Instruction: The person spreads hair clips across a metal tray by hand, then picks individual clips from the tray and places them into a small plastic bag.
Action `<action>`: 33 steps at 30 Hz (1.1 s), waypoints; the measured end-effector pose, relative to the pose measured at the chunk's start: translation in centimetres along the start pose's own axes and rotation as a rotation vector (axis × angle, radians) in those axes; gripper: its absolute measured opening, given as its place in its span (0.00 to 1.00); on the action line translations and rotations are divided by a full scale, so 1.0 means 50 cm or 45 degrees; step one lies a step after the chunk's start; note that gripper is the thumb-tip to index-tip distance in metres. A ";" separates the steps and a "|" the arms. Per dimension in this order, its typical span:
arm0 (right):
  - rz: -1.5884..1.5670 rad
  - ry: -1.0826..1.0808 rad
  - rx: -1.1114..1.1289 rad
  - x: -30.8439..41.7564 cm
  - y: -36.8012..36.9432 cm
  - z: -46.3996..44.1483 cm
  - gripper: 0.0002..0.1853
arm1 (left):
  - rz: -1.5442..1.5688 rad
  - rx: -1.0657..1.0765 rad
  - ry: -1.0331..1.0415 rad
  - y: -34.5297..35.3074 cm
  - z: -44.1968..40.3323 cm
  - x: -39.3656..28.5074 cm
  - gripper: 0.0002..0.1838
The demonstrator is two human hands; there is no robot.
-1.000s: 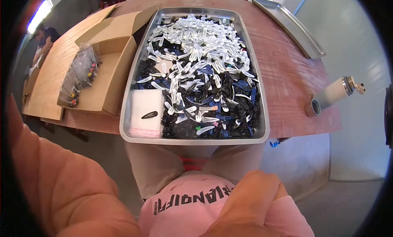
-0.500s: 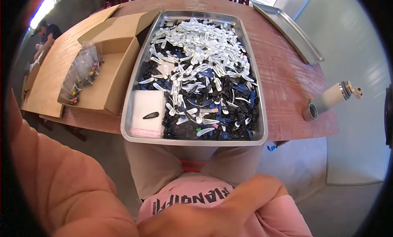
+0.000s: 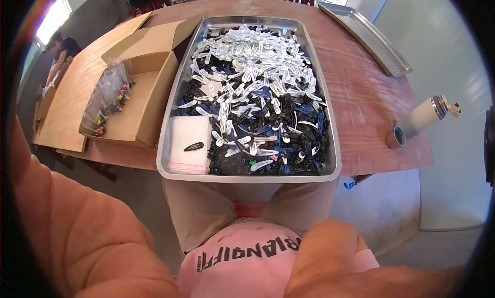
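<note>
Head view is showing left hand (image 3: 95, 231) and right arm (image 3: 327, 249) looming near, apart from the tray (image 3: 247, 179) of clips (image 3: 258, 56); gentle moving seems wise; finger spread, I cannot tell.

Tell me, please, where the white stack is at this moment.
In the head view, the white stack lies in the near left corner of the tray, with loose clips to its right and one black clip on top.
</note>
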State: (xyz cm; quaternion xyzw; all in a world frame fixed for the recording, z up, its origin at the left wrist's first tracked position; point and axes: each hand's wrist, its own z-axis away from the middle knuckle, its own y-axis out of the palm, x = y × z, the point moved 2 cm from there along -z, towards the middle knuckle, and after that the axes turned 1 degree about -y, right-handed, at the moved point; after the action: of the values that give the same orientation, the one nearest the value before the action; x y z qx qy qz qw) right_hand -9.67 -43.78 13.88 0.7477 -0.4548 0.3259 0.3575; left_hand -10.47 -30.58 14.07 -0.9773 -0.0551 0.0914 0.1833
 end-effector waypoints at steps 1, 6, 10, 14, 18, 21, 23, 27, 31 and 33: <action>0.036 -0.033 0.006 0.005 -0.001 0.003 0.13 | -0.004 -0.002 0.001 0.000 -0.001 -0.003 0.18; 0.178 -0.156 0.010 0.036 0.010 0.019 0.12 | -0.011 -0.019 0.009 -0.003 0.000 -0.010 0.18; 0.342 -0.404 0.029 0.102 0.033 0.043 0.12 | -0.022 -0.028 0.016 -0.011 0.003 -0.017 0.18; 0.391 -0.505 0.012 0.116 0.042 0.069 0.11 | -0.027 -0.017 0.007 -0.018 0.000 -0.032 0.18; 0.317 -0.350 -0.029 0.052 0.041 0.057 0.10 | -0.011 -0.021 -0.006 -0.003 -0.001 -0.035 0.18; 0.183 -0.225 -0.048 0.011 0.047 0.048 0.10 | 0.003 -0.031 0.002 0.009 -0.006 -0.039 0.18; 0.111 -0.169 -0.056 -0.010 0.058 0.046 0.10 | 0.013 -0.044 0.004 0.016 -0.011 -0.046 0.18; -0.006 -0.090 -0.069 -0.036 0.091 0.050 0.09 | 0.028 -0.057 0.011 0.032 -0.017 -0.068 0.17; -0.108 -0.046 -0.079 -0.064 0.130 0.060 0.09 | 0.030 -0.065 0.014 0.043 -0.025 -0.099 0.17; -0.177 -0.008 -0.116 -0.081 0.150 0.067 0.09 | 0.027 -0.065 0.019 0.043 -0.028 -0.119 0.17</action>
State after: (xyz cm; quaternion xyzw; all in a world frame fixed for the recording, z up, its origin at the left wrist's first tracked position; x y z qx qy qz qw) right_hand -17.48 -47.23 10.57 0.7614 -0.4173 0.2769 0.4116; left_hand -15.86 -33.92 15.49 -0.9828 -0.0457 0.0848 0.1578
